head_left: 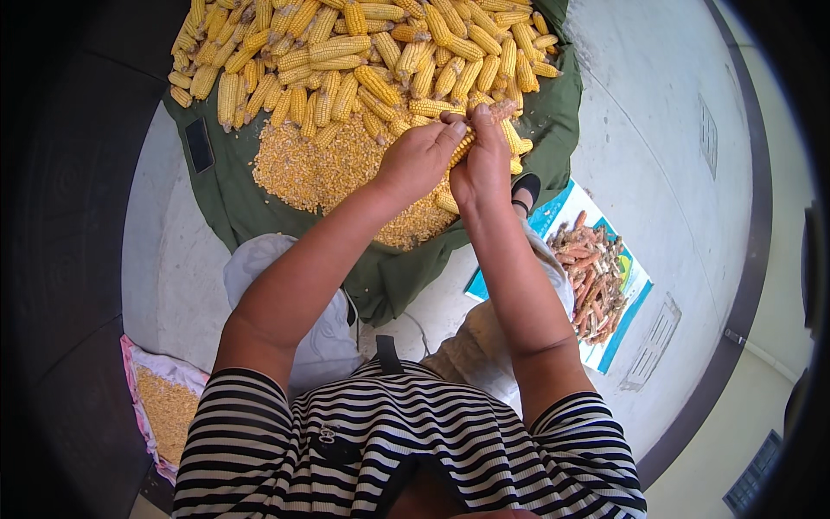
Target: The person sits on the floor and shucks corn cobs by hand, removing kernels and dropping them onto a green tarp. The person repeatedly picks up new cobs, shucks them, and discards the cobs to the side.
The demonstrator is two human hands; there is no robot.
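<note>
My left hand (pixel 418 156) and my right hand (pixel 485 152) meet over the right part of the corn. Between them is an ear of yellow corn (pixel 461 148), gripped by my left hand at its near side. A reddish, bare corn cob (pixel 503 111) shows at the fingertips of my right hand; my fingers hide whether it is one piece with the yellow ear. Beyond my hands lies a large heap of husked corn ears (pixel 337 48). Loose kernels (pixel 311 162) are spread in front of the heap, below and to the left of my hands.
The corn lies on a green cloth (pixel 224 201), with a dark smartphone (pixel 199 145) at its left edge. Bare cobs (pixel 593 285) are piled on a blue and white printed sheet (pixel 609 360) at right. A pink-edged sack (pixel 133 383) at lower left holds kernels (pixel 167 412).
</note>
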